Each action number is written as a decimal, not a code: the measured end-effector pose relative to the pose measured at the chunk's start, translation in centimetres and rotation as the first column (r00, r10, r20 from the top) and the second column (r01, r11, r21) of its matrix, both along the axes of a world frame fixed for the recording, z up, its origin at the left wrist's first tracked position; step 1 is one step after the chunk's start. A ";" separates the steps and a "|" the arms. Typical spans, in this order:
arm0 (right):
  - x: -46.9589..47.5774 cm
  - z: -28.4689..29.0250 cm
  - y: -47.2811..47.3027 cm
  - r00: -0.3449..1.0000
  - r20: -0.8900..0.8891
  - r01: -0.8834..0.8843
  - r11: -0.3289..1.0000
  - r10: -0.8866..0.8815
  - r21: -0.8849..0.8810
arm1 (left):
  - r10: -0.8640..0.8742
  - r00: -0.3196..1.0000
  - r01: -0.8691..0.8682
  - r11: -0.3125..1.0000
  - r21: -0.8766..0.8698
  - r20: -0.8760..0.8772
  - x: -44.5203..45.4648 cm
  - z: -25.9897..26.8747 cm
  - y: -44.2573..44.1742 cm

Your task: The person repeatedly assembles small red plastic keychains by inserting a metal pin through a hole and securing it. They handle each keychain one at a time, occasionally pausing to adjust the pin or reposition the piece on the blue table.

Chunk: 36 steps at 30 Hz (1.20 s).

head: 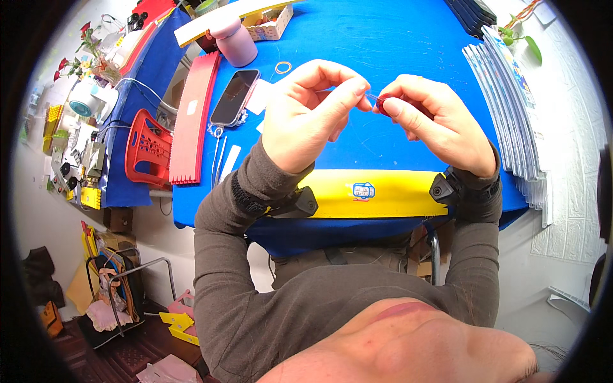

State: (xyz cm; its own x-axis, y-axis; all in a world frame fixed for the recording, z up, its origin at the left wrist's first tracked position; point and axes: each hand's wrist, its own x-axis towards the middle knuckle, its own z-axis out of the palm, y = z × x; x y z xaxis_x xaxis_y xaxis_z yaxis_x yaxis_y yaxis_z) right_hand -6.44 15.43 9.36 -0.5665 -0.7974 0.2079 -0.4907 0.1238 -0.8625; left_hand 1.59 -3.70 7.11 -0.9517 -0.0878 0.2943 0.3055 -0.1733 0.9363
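Above the blue-covered table (373, 148), my left hand (316, 110) pinches the end of something thin and clear between thumb and index finger; it is too small to name. This thin piece reaches across to a small dark red object (382, 104), which my right hand (426, 115) grips between thumb and fingers. What the red object is cannot be told. Both hands are close together with a narrow gap between the fingertips. A yellow board (383, 191) bearing a printed mark lies along the near table edge, below my wrists.
A smartphone (235, 98), metal tweezers (218, 160), a ring-shaped band (283, 67) and a pink jar (235, 45) lie or stand left of my hands. Farther left are red boards (194, 119) and a red plastic chair (149, 148). Stacked thin panels (507, 119) line the right edge.
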 end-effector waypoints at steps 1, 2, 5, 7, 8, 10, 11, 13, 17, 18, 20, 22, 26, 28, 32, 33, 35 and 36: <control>0.0 0.1 0.0 1.000 -0.013 -0.001 1.000 0.002 0.006 | -0.001 1.000 0.001 1.000 0.001 0.004 0.0 0.0 0.0; 0.0 0.1 0.0 1.000 -0.013 -0.004 1.000 0.004 0.003 | -0.002 1.000 0.002 1.000 0.002 0.009 0.0 0.0 0.0; 0.0 0.3 0.0 0.997 0.071 -0.019 0.999 0.017 0.027 | -0.010 1.000 0.010 1.000 0.006 0.020 0.0 0.1 0.0; 0.0 0.5 0.2 0.986 0.161 -0.046 0.998 0.037 0.050 | -0.014 1.000 0.014 1.000 0.010 0.028 -0.1 0.1 0.0; -0.1 0.6 0.3 0.977 0.208 -0.066 0.996 0.052 0.060 | -0.016 0.999 0.015 1.000 0.012 0.031 -0.1 0.1 0.0; -0.2 0.7 0.3 0.955 0.286 -0.092 0.995 0.078 0.035 | -0.017 0.999 0.017 1.000 0.015 0.033 -0.1 0.0 0.0; -0.2 0.6 0.2 0.944 0.317 -0.098 0.995 0.092 0.002 | -0.017 0.999 0.016 1.000 0.018 0.031 -0.1 0.0 0.1; -0.3 0.6 0.1 0.922 0.361 -0.133 0.990 0.137 -0.035 | -0.016 1.000 0.015 1.000 0.014 0.025 -0.2 -0.1 0.1; -0.5 0.8 0.2 0.891 0.406 -0.208 0.978 0.203 -0.033 | -0.012 1.000 0.012 1.000 0.007 0.009 -0.1 -0.2 0.1; -0.5 0.8 0.3 0.883 0.412 -0.227 0.973 0.223 -0.039 | -0.012 1.000 0.012 1.000 0.008 0.006 -0.1 -0.2 0.1; -0.6 0.7 0.3 0.849 0.481 -0.231 0.972 0.221 -0.038 | -0.011 1.000 0.011 1.000 0.009 -0.006 0.0 -0.2 0.2; -0.7 0.5 0.1 0.826 0.508 -0.240 0.968 0.243 -0.072 | -0.007 1.000 0.007 1.000 0.009 -0.016 0.0 -0.2 0.2; -0.8 0.0 -0.2 0.834 0.489 -0.240 0.966 0.254 -0.093 | 0.004 0.999 -0.003 1.000 0.016 -0.037 0.0 -0.1 0.2; -0.9 0.0 -0.1 0.833 0.496 -0.240 0.968 0.243 -0.071 | 0.007 0.999 -0.006 1.000 0.026 -0.040 0.1 -0.1 0.2; -1.1 0.0 -0.1 0.805 0.538 -0.243 0.966 0.250 -0.086 | 0.016 0.999 -0.014 0.999 0.037 -0.034 0.2 0.0 0.2; -1.1 0.0 -0.1 0.795 0.543 -0.250 0.962 0.269 -0.111 | 0.011 0.999 -0.008 0.999 0.053 -0.049 0.2 0.0 0.2; -1.1 -0.1 -0.2 0.769 0.580 -0.240 0.962 0.269 -0.128 | 0.009 0.999 -0.007 0.998 0.054 -0.042 0.2 0.0 0.1; -1.1 -0.1 -0.2 0.754 0.597 -0.236 0.961 0.273 -0.143 | -0.005 0.998 0.011 0.997 0.082 -0.067 0.2 0.0 0.0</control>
State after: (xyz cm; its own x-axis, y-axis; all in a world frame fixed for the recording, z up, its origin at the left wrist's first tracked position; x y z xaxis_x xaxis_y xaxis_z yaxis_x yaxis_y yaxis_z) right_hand -7.56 15.24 9.29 -0.3668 -0.9283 -0.0605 0.1299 0.0133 -0.9914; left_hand 1.78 -3.67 7.08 -0.9309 -0.1066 0.3495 0.3653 -0.2515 0.8963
